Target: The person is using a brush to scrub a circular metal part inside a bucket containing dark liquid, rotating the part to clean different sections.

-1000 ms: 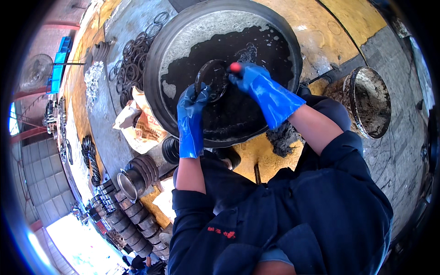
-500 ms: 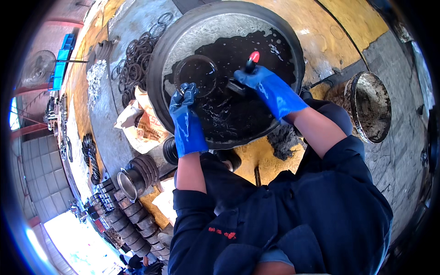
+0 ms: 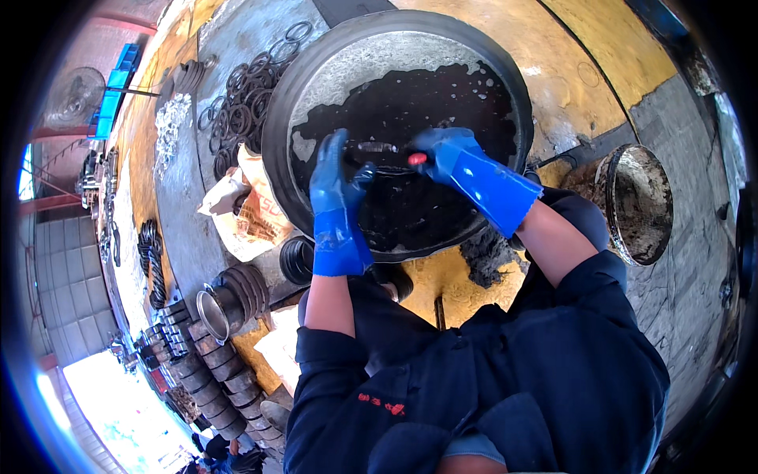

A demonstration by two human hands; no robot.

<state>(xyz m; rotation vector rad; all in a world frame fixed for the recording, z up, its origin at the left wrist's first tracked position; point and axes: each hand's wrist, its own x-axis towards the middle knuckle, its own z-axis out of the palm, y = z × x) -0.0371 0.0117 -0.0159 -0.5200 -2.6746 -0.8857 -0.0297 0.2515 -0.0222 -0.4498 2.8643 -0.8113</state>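
Both my hands wear long blue rubber gloves over a wide round basin (image 3: 278, 170) with dark liquid in it. My left hand (image 3: 335, 182) is at the basin's left side, fingers pointing up and thumb apart from them. A thin dark ring (image 3: 393, 173), tilted nearly edge-on, runs from between its thumb and fingers toward my right hand. My right hand (image 3: 448, 150) is closed round a brush-like tool with a red-ended handle (image 3: 417, 159). The tool's working end is hidden against the ring and dark liquid.
Dark rings (image 3: 241, 118) lie heaped left of the basin, beside a crumpled printed sack (image 3: 257, 213). Stacked metal cylinders (image 3: 225, 383) and a flanged metal part (image 3: 213, 312) stand at lower left. A dirty open bucket (image 3: 641, 205) is on the right.
The ring has tilted from facing me to nearly edge-on. My right hand has turned so the tool's red end points toward me, and my left hand has moved slightly right with fingers straighter.
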